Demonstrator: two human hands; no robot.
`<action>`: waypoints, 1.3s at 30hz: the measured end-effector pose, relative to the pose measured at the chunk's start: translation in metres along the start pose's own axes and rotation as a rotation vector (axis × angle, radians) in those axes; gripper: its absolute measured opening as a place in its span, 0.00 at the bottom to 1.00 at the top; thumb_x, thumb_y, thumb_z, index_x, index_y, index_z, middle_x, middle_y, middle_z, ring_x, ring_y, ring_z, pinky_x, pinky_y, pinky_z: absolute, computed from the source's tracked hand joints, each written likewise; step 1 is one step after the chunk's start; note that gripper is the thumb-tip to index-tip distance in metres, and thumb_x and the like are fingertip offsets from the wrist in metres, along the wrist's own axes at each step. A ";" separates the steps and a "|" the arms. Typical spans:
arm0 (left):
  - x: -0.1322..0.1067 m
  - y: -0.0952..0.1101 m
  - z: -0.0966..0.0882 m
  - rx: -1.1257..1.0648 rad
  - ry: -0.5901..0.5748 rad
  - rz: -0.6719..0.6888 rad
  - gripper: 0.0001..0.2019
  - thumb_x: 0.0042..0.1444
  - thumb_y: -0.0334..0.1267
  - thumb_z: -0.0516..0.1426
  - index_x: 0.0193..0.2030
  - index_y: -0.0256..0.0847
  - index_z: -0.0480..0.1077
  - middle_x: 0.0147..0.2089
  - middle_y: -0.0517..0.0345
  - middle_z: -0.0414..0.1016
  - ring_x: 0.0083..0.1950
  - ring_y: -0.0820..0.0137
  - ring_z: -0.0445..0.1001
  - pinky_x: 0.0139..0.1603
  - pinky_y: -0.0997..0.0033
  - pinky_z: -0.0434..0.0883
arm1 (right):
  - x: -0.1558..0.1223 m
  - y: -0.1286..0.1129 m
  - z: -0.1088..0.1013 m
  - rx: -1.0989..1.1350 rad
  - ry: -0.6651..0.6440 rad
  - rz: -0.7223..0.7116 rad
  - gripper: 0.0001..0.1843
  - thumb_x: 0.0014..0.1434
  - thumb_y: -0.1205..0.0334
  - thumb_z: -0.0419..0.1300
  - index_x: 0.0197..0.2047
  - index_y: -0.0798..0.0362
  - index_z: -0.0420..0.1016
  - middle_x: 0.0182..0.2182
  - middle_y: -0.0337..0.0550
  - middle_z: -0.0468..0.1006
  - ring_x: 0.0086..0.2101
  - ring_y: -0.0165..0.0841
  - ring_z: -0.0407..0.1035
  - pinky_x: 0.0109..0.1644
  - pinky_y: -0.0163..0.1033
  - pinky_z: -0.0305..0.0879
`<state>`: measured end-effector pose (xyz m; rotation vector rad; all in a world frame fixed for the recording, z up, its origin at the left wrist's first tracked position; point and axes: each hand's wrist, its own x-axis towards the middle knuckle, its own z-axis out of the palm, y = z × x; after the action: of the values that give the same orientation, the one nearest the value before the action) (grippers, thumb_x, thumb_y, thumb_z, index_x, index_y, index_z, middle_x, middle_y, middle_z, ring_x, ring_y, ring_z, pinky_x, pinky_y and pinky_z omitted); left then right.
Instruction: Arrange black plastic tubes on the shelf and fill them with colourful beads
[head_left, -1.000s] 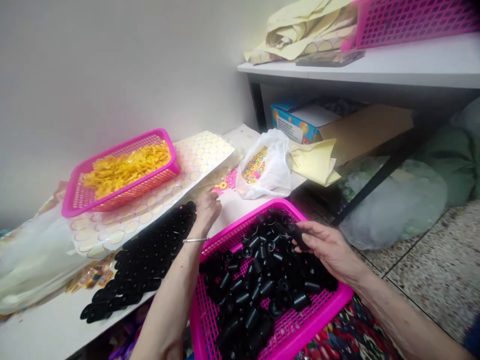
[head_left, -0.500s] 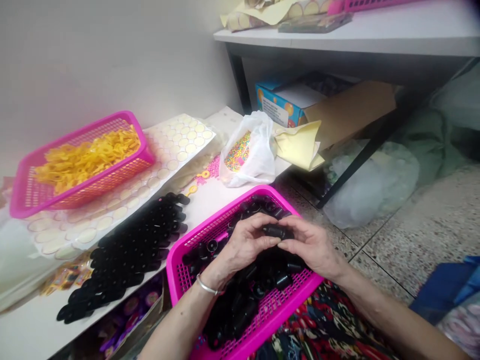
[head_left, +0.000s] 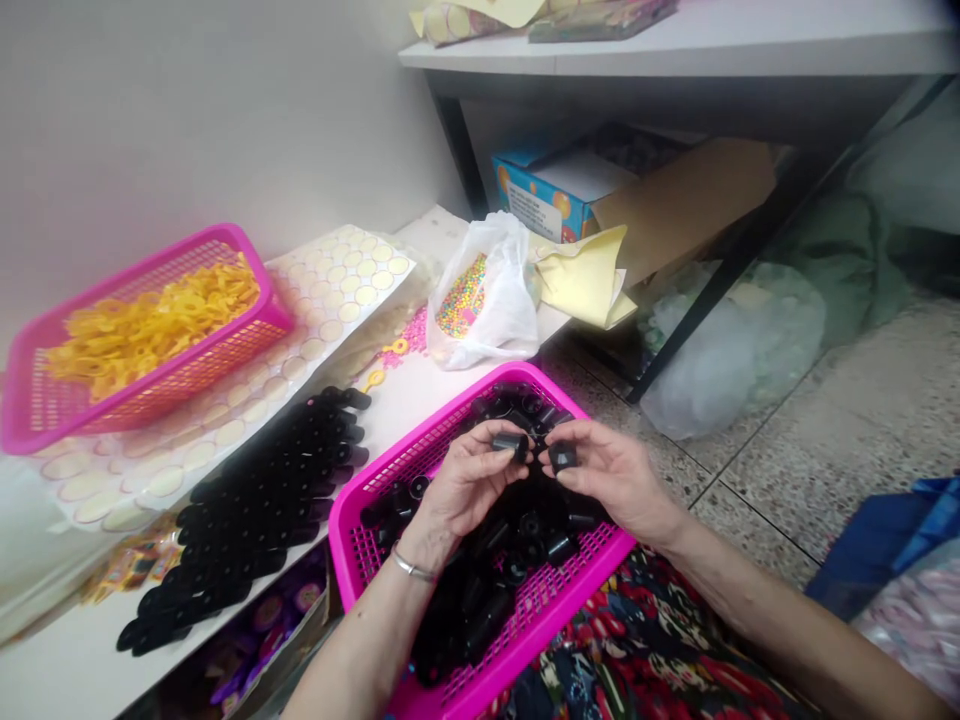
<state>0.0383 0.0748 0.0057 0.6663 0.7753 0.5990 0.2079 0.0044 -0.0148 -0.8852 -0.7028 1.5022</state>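
Note:
Between the thumb and fingers of my left hand (head_left: 466, 475) is a black plastic cylinder (head_left: 510, 445), lying sideways. My right hand (head_left: 611, 475) pinches a shorter black plastic piece (head_left: 562, 456), a small gap apart from the cylinder. Both hands are over a pink basket (head_left: 420, 440) of black cylindrical pieces (head_left: 491, 620). The basket leans against my lap and the table edge. To the left, rows of black tubes (head_left: 247, 510) lie packed side by side on the white table.
A second pink basket (head_left: 262, 315) holds yellow plastic pieces (head_left: 157, 325) and stands on a sheet of round stickers (head_left: 330, 290). Behind my hands sits a white bag (head_left: 506, 300) of colourful beads. A blue box (head_left: 547, 200) stands under the higher table (head_left: 675, 55).
The black piece held between both hands is now two separate parts, one in each hand. My hands have moved slightly apart, and the view has shifted a little.

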 end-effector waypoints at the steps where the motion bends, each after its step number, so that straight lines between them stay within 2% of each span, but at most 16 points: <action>1: 0.000 0.000 -0.001 -0.014 0.005 -0.021 0.14 0.42 0.30 0.65 0.38 0.36 0.72 0.36 0.55 0.75 0.36 0.72 0.74 0.38 0.74 0.71 | -0.001 -0.001 0.000 0.076 0.011 0.062 0.17 0.48 0.67 0.66 0.42 0.50 0.72 0.36 0.39 0.74 0.38 0.32 0.72 0.46 0.40 0.69; 3: 0.001 0.001 -0.003 -0.022 0.009 -0.044 0.15 0.43 0.30 0.64 0.40 0.36 0.71 0.35 0.55 0.74 0.35 0.72 0.74 0.37 0.74 0.71 | -0.001 -0.004 -0.002 0.191 0.038 0.155 0.16 0.50 0.63 0.65 0.43 0.50 0.71 0.36 0.39 0.75 0.38 0.32 0.73 0.46 0.42 0.70; 5: 0.001 0.001 -0.006 -0.027 0.013 -0.035 0.15 0.44 0.31 0.63 0.40 0.36 0.70 0.35 0.55 0.74 0.35 0.72 0.73 0.36 0.74 0.72 | -0.002 -0.009 -0.007 0.233 0.069 0.179 0.16 0.50 0.61 0.65 0.43 0.50 0.71 0.35 0.40 0.76 0.38 0.33 0.73 0.46 0.43 0.70; 9: 0.001 0.008 -0.011 -0.069 0.097 0.019 0.10 0.46 0.36 0.60 0.37 0.36 0.70 0.38 0.53 0.73 0.38 0.70 0.73 0.36 0.72 0.72 | -0.007 -0.017 -0.025 0.198 0.177 0.123 0.16 0.49 0.62 0.66 0.43 0.51 0.72 0.34 0.41 0.77 0.37 0.33 0.74 0.44 0.41 0.71; 12: 0.004 0.013 -0.017 0.020 0.203 0.041 0.08 0.46 0.37 0.61 0.31 0.36 0.69 0.34 0.56 0.72 0.33 0.73 0.71 0.31 0.75 0.69 | -0.014 -0.018 -0.040 0.152 0.236 0.114 0.17 0.47 0.64 0.68 0.42 0.51 0.73 0.32 0.41 0.78 0.33 0.31 0.74 0.39 0.38 0.71; 15: 0.016 0.012 -0.020 0.351 0.251 0.139 0.07 0.40 0.30 0.62 0.27 0.36 0.67 0.29 0.61 0.69 0.27 0.76 0.66 0.28 0.75 0.64 | -0.022 -0.015 -0.045 0.095 0.266 0.136 0.17 0.46 0.65 0.69 0.41 0.51 0.74 0.31 0.40 0.78 0.31 0.30 0.73 0.35 0.35 0.70; 19: 0.040 0.006 -0.017 0.964 0.291 0.422 0.08 0.38 0.22 0.56 0.27 0.37 0.69 0.29 0.61 0.68 0.32 0.72 0.65 0.36 0.71 0.64 | -0.029 -0.010 -0.041 0.003 0.287 0.140 0.18 0.44 0.64 0.70 0.41 0.52 0.75 0.32 0.41 0.79 0.33 0.31 0.73 0.35 0.34 0.69; 22: 0.054 0.005 -0.007 1.257 0.164 0.524 0.06 0.43 0.26 0.57 0.29 0.38 0.72 0.33 0.58 0.69 0.36 0.69 0.67 0.40 0.69 0.65 | -0.030 -0.008 -0.040 -0.050 0.287 0.119 0.19 0.44 0.63 0.70 0.42 0.51 0.75 0.33 0.42 0.79 0.34 0.32 0.73 0.35 0.35 0.69; 24: 0.059 0.004 0.000 1.328 0.020 0.506 0.04 0.46 0.31 0.59 0.32 0.38 0.73 0.34 0.57 0.70 0.37 0.68 0.68 0.39 0.69 0.65 | -0.030 -0.007 -0.042 -0.073 0.288 0.102 0.19 0.45 0.63 0.70 0.42 0.51 0.75 0.34 0.41 0.79 0.34 0.32 0.72 0.36 0.35 0.69; 26: 0.061 0.001 0.007 1.354 -0.067 0.472 0.07 0.47 0.36 0.61 0.35 0.38 0.74 0.35 0.56 0.71 0.36 0.68 0.69 0.39 0.69 0.66 | -0.031 -0.005 -0.044 -0.094 0.283 0.082 0.19 0.45 0.63 0.70 0.43 0.50 0.75 0.35 0.41 0.79 0.35 0.32 0.72 0.37 0.35 0.69; 30: 0.067 -0.011 0.019 1.443 -0.065 0.444 0.11 0.48 0.39 0.61 0.39 0.40 0.74 0.37 0.55 0.74 0.38 0.66 0.71 0.41 0.68 0.67 | -0.031 -0.003 -0.045 -0.116 0.284 0.068 0.19 0.45 0.63 0.69 0.43 0.50 0.75 0.38 0.42 0.78 0.35 0.33 0.71 0.37 0.37 0.70; 33: 0.071 -0.012 0.027 1.561 -0.064 0.400 0.11 0.46 0.35 0.60 0.39 0.40 0.74 0.38 0.55 0.75 0.40 0.64 0.71 0.42 0.68 0.66 | -0.030 -0.004 -0.044 -0.120 0.311 0.049 0.19 0.44 0.63 0.70 0.41 0.50 0.75 0.37 0.41 0.78 0.35 0.32 0.71 0.38 0.37 0.70; 35: 0.069 -0.005 0.027 1.646 -0.070 0.361 0.11 0.44 0.32 0.59 0.37 0.40 0.75 0.36 0.55 0.75 0.38 0.64 0.72 0.40 0.68 0.66 | -0.031 -0.007 -0.046 -0.136 0.348 0.013 0.19 0.43 0.63 0.70 0.40 0.50 0.76 0.35 0.40 0.78 0.35 0.31 0.71 0.38 0.36 0.69; 37: 0.062 0.009 0.021 1.696 -0.111 0.250 0.08 0.40 0.31 0.60 0.31 0.40 0.75 0.30 0.57 0.74 0.33 0.65 0.71 0.36 0.69 0.65 | -0.032 -0.012 -0.051 -0.154 0.380 -0.017 0.18 0.43 0.64 0.70 0.40 0.50 0.76 0.33 0.39 0.77 0.33 0.30 0.70 0.38 0.34 0.68; 39: 0.052 0.025 0.012 1.630 -0.078 0.150 0.06 0.34 0.32 0.63 0.24 0.40 0.75 0.23 0.61 0.71 0.27 0.67 0.68 0.31 0.71 0.64 | -0.033 -0.015 -0.058 -0.170 0.392 -0.028 0.18 0.44 0.63 0.70 0.40 0.50 0.76 0.34 0.39 0.77 0.33 0.29 0.70 0.37 0.34 0.68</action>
<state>0.0717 0.1234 0.0084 2.2249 1.0578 -0.0735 0.2651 -0.0298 -0.0286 -1.2515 -0.5541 1.2062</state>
